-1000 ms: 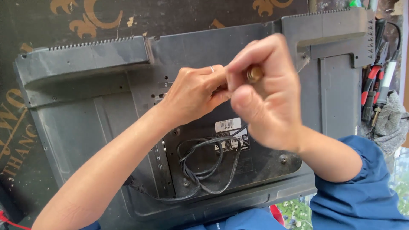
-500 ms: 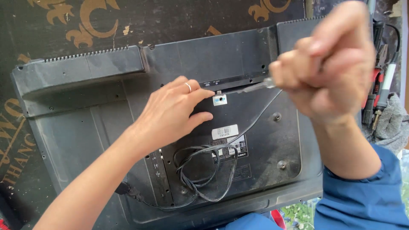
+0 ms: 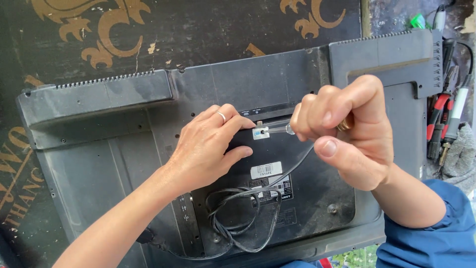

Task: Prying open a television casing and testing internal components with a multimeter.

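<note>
Beside back panel (image 3: pixel 124 164): coiled cable (image 3: pixel 243 218), hand tools (image 3: pixel 446 119) at right edge.

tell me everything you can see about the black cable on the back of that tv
The black cable is thin, rubbery-looking and lies loosely coiled in several overlapping loops on the lower middle of the dusty grey back panel. One strand runs up and to the right, passing under the right hand. The loops lie just below a white label. The left hand rests above it, apart from the coil. Its ends are hidden.

Soft even daylight, faint shadows, sharp focus throughout, no glare.
</note>
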